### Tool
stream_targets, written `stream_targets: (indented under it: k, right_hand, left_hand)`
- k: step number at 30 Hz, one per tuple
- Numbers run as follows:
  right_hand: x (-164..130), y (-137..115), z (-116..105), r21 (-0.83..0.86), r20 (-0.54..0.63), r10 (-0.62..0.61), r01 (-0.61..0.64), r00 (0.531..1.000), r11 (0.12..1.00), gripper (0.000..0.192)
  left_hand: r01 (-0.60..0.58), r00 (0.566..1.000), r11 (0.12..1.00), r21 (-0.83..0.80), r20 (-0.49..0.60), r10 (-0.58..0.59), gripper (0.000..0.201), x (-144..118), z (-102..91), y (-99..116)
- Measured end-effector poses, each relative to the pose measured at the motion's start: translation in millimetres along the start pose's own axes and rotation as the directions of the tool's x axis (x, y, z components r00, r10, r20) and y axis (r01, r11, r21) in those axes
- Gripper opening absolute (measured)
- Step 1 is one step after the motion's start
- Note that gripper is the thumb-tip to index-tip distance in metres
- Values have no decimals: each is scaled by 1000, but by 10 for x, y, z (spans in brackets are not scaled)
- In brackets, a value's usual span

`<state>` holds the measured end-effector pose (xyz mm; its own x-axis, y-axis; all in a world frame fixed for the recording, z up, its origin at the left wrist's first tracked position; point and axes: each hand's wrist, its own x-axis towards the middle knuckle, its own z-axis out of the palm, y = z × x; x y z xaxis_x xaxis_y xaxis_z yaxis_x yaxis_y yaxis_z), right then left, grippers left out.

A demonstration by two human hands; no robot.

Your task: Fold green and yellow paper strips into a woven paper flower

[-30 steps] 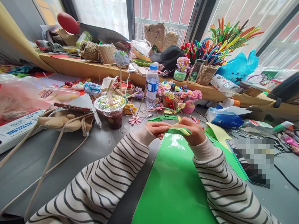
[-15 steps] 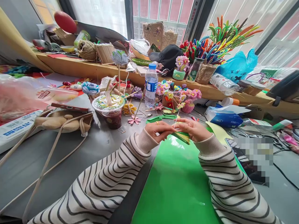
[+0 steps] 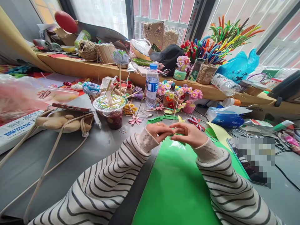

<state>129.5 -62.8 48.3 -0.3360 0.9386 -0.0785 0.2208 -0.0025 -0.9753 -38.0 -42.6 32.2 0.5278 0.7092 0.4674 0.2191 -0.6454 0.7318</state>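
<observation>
Over the green sheet (image 3: 178,184) on the grey table (image 3: 103,147), the left hand (image 3: 160,132) and right hand (image 3: 191,134) met fingertip to fingertip, both pinching a small folded green paper piece (image 3: 180,135), mostly hidden between them.

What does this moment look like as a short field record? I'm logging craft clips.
left hand: pinching folded green paper and a thin stick
right hand: pinching the same paper
below hands: green sheet
left of hands: lidded drink cup
behind hands: water bottle
surface: grey table
</observation>
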Motion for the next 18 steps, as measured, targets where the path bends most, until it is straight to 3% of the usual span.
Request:
stream_targets:
  k: [6,13,18]
  right_hand:
    - [67,116,50,-11,-71,-76,75,995,997,36]
    - [85,130,66,3,-87,-92,93,992,996,37]
    - [79,177,138,54,-84,-86,91,993,994,37]
  left_hand:
    - [38,999,999,23,-33,-37,17,5,31,-67]
    - [-35,996,999,-14,-78,33,15,18,28,-82]
    - [22,999,1000,13,-34,-21,16,-42,-15,-106]
